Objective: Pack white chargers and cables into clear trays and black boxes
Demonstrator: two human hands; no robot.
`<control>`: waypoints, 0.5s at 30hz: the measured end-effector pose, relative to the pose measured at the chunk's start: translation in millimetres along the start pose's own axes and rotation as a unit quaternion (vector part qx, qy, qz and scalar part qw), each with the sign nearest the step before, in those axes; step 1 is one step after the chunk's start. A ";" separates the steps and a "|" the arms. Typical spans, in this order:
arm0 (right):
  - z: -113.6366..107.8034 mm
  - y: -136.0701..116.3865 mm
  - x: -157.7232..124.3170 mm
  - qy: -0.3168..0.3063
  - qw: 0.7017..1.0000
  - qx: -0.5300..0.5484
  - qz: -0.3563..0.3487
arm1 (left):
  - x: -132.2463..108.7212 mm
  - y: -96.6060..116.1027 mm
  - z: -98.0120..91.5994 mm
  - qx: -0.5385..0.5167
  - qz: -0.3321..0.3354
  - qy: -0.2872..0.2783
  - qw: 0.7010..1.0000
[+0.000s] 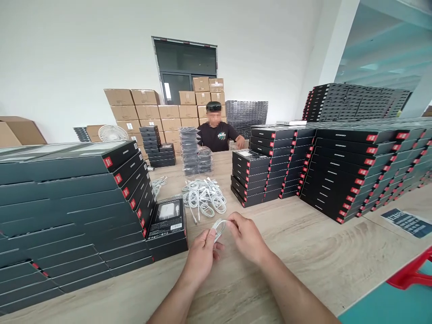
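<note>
Between my hands is a white charging cable (220, 228), coiled into a small loop. My left hand (203, 252) grips the coil, thumb on top and fingers curled beneath. On the other side, my right hand (245, 234) pinches the cable's upper right part between thumb and fingertips. Just beyond them a loose heap of similar white cables (205, 195) lies on the wooden table (236, 288). Close to my left hand sits a black box (167, 220) with a white charger pictured on its face.
Stacked black boxes (67, 202) stand at left, more black boxes (337, 175) at right. Dark wrapped pieces (189, 150) are piled behind the cables. Across the table a co-worker (219, 135) sits before cardboard cartons (168, 112). A red stool (410, 272) is at lower right.
</note>
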State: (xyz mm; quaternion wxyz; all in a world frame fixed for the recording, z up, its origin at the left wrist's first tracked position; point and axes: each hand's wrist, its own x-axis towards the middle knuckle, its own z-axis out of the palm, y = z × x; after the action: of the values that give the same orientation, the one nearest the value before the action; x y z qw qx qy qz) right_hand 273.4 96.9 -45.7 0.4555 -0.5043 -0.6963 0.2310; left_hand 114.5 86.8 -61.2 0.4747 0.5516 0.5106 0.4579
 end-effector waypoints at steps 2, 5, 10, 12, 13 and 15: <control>7.1 0.0 -0.5 -0.018 0.988 0.151 0.041 | -1.7 0.1 0.3 0.030 0.014 -0.027 0.999; 11.9 -0.8 0.9 -0.060 0.937 0.323 0.118 | -4.5 2.6 1.4 0.028 0.031 -0.063 0.997; 6.4 -4.8 1.9 -0.092 0.862 0.452 0.211 | -10.0 5.2 4.0 0.023 0.032 -0.054 0.998; 4.3 -4.8 1.9 -0.100 0.843 0.478 0.226 | -12.3 4.0 4.3 0.044 0.036 -0.052 0.997; 4.0 -4.3 1.8 -0.103 0.844 0.475 0.227 | -13.3 3.1 4.3 0.050 0.040 -0.059 0.996; 5.5 -2.7 1.4 -0.100 0.875 0.427 0.204 | -14.7 1.6 4.2 0.047 0.045 -0.084 0.994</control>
State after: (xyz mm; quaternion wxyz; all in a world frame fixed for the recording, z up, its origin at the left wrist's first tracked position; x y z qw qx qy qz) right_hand 267.3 97.9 -45.7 0.4970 -0.3657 -0.4534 0.6432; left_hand 118.0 71.9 -60.5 0.4679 0.6323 0.4645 0.4068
